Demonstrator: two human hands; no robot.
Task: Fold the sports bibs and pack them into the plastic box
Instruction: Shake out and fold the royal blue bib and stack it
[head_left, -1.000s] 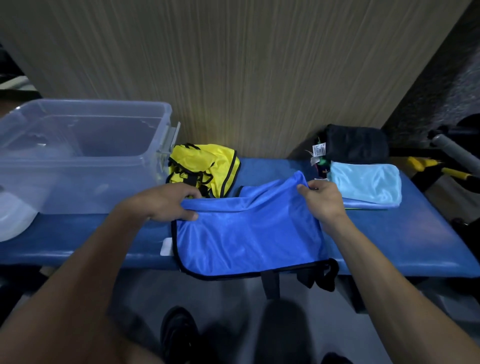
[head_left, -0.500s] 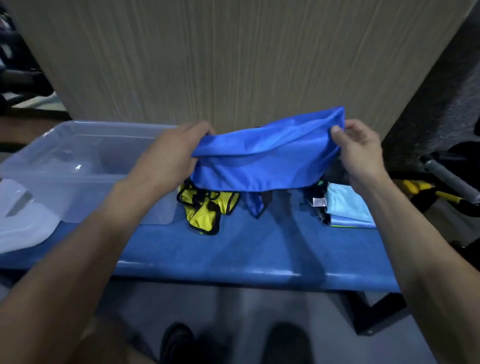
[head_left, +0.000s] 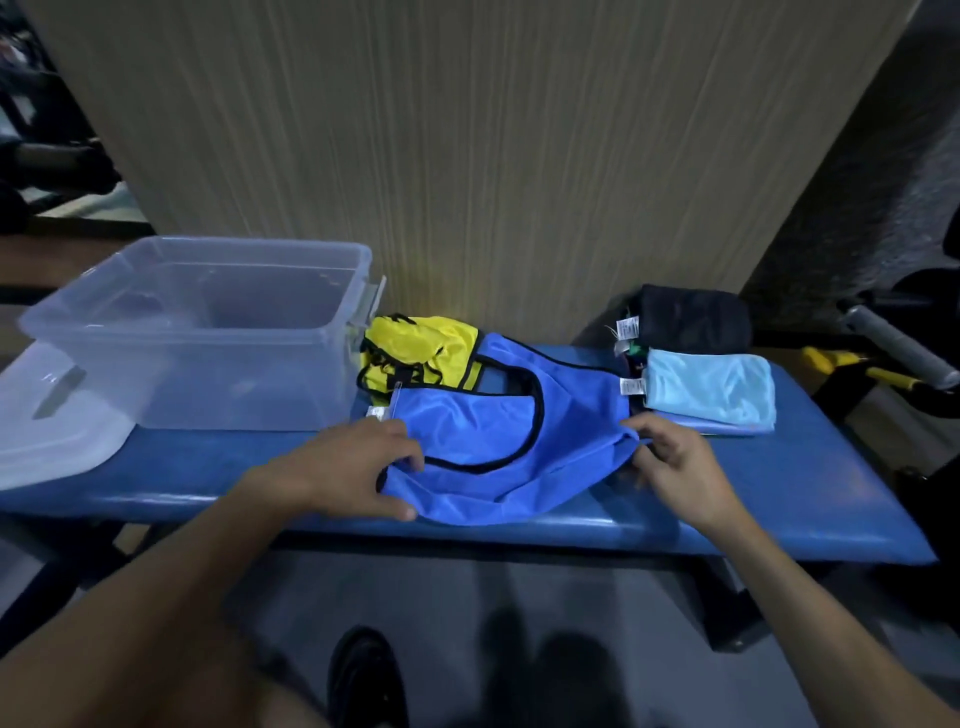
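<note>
A blue bib (head_left: 519, 431) with black trim lies spread on the blue bench (head_left: 779, 499), its armhole facing up. My left hand (head_left: 353, 467) grips its near left edge between thumb and fingers. My right hand (head_left: 675, 462) pinches its right corner. A crumpled yellow bib (head_left: 415, 348) lies behind it, beside the clear plastic box (head_left: 208, 332), which stands open at the bench's left. A folded light blue bib (head_left: 711, 384) sits on a stack at the right.
The box's lid (head_left: 52, 415) lies at the far left of the bench. A dark folded bundle (head_left: 691, 317) rests against the wooden wall (head_left: 467, 156) behind the stack. Grey and yellow handles (head_left: 883, 353) stick out at the right. My shoe (head_left: 363, 675) shows on the floor below.
Both hands lifted the blue bib off the bench into the air, then laid it back down flat with the armhole side up. The camera view also shifted.
</note>
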